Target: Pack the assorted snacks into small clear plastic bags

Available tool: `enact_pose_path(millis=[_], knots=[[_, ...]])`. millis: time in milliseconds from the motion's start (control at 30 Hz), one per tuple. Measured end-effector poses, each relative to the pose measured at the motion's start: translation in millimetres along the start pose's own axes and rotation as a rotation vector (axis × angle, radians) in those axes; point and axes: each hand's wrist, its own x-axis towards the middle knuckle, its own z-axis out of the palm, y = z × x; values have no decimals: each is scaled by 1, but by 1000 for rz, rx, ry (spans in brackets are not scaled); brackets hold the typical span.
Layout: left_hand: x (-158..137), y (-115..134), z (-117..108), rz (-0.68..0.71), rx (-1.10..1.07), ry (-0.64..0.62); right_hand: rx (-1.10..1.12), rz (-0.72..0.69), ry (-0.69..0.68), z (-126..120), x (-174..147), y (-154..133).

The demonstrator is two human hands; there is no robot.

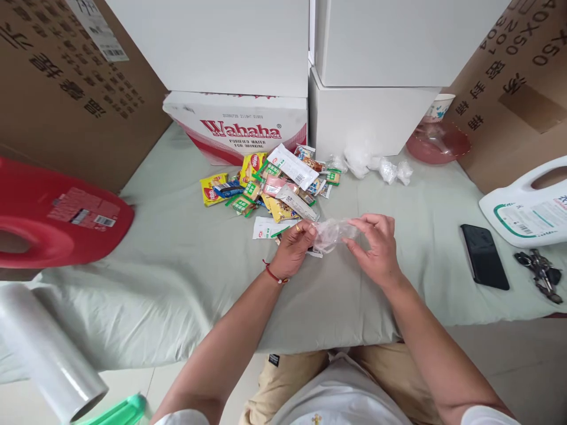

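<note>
In the head view, a crumpled clear plastic bag [333, 235] is stretched between my two hands above the cloth. My left hand [294, 249] pinches its left end between thumb and fingers. At the other end, my right hand [376, 248] has thumb and index finger on the film, a little apart from each other. Just beyond my hands lies a loose pile of small wrapped snacks [277, 188], in yellow, green, white and blue packets. A white packet [267, 228] lies close to my left hand, and more packets are partly hidden under it and the bag.
Several clear plastic bundles [358, 160] lie right of the pile. A Wahaba-printed carton [241, 127] and white boxes [363, 112] stand behind. A phone [484, 257], keys [541, 274] and white jug [527, 206] are right; a red jug [66, 212] and film roll [48, 351] left.
</note>
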Motion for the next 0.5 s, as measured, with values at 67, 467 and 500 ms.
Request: enact_pose_path(millis=[67, 467, 500], knots=[[-1, -3, -1, 16, 74, -23, -70, -51, -16, -1, 2, -2], [5, -3, 2, -96, -107, 221, -72, -167, -144, 3, -80, -38], [5, -2, 2, -108, -131, 221, 5, -141, -199, 4, -88, -42]])
